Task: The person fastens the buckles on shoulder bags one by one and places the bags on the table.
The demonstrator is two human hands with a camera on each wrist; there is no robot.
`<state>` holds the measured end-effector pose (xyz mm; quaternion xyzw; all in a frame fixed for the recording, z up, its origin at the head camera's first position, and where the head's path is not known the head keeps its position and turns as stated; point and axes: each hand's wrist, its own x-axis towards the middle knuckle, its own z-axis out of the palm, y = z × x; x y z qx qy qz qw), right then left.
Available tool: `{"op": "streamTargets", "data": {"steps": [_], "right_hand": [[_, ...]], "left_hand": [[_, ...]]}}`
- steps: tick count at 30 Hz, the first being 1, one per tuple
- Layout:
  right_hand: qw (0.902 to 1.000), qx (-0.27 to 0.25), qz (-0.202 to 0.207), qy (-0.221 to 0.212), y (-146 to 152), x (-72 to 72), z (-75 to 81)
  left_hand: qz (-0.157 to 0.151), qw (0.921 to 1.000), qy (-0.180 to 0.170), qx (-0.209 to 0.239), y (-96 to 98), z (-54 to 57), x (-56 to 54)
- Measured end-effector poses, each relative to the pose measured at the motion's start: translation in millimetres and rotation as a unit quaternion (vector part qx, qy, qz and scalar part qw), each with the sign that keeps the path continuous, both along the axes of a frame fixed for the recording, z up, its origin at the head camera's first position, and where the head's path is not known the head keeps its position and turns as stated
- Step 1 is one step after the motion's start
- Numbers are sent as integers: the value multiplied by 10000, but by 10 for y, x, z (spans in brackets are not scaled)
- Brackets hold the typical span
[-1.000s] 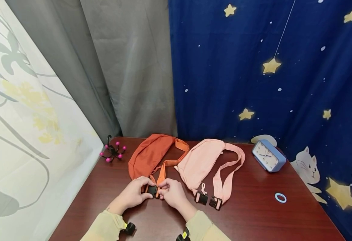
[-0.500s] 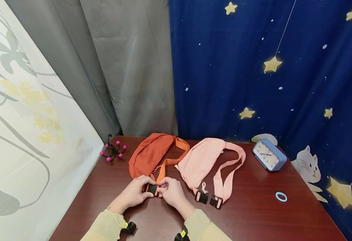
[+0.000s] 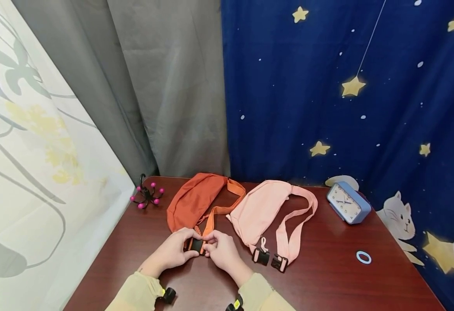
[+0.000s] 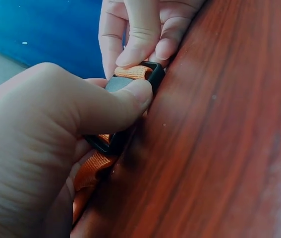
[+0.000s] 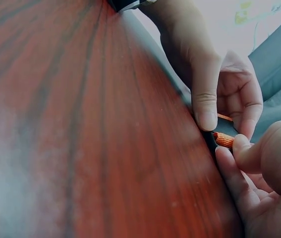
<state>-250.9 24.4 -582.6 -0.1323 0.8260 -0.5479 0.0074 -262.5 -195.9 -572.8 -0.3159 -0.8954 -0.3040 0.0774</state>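
Note:
An orange waist bag [image 3: 195, 201] lies on the table, its orange strap [image 3: 210, 222] curving round toward me. My left hand [image 3: 177, 249] pinches the black plastic buckle [image 3: 197, 245] of that strap, thumb on top in the left wrist view. At the buckle's other end my right hand [image 3: 221, 251] grips the frame where the orange webbing [image 5: 223, 140] loops through. The buckle's two halves appear joined, though fingers cover part of them. Just to the right is a pink waist bag [image 3: 258, 211], its buckle halves [image 3: 261, 256] lying apart.
A black hook rack [image 3: 146, 196] with pink ball tips stands at the table's back left. A blue clock [image 3: 348, 202] is at the back right, and a pale blue ring [image 3: 363, 257] lies nearer. Curtains [image 3: 172, 86] hang behind the table [image 3: 328, 280].
Both hands stay at the orange bag's buckle, with only slight finger shifts. The head view tilts a little; the bags, clock and ring have not moved.

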Motion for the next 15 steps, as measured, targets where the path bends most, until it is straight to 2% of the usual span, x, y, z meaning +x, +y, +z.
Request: {"op": "streamTargets", "data": {"steps": [4,11,15], "right_hand": [[10000,32,63,58,10,15,10],[9996,94,181,173,45,36,22],[9973,334,182,626,121,80,58]], "left_hand": [[-27,10000,68,27,-12,-6,8],[-164,9988,426,149,-2,-7,14],[-200,9967,757,226,44,7,13]]}}
